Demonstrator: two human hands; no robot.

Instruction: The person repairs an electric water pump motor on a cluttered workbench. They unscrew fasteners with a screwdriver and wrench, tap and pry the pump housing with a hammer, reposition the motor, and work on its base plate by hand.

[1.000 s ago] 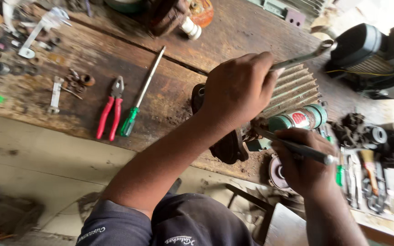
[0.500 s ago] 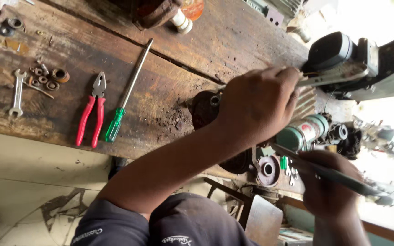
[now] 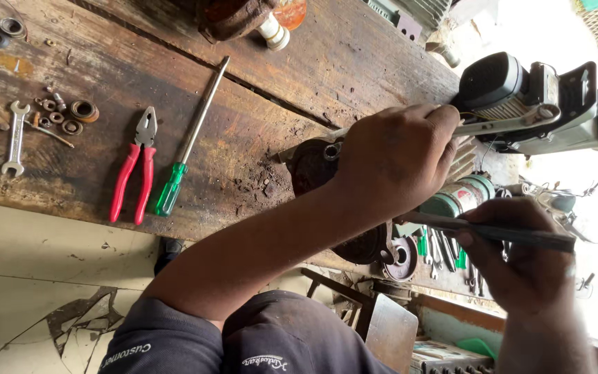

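Item: dark round motor part [image 3: 316, 163], rusty and grimy, with a metal-ringed bore on its upper face; a second dark round section [image 3: 365, 244] shows below the forearm. It lies on the worn wooden workbench [image 3: 257, 104], near frame centre, largely covered by the left hand.

Left hand [image 3: 396, 159]: fingers closed together over the part and clamped on a long flat grey metal bar [image 3: 513, 123] that runs out toward 3 o'clock.

Right hand [image 3: 520, 263], at 4 o'clock from the part: fingers curled tight around a slim dark rod-like tool [image 3: 493, 232], held nearly level, its tip pointing toward 9 o'clock.

Adjacent: green cylindrical can [image 3: 461, 197] between the two hands; black-and-grey machine [image 3: 541, 104] at 2 o'clock.

At 9 o'clock of the part: green-handled screwdriver [image 3: 192, 138], red-handled pliers [image 3: 136, 166], small open-ended spanner [image 3: 15, 138], loose washers and rings [image 3: 67, 118].
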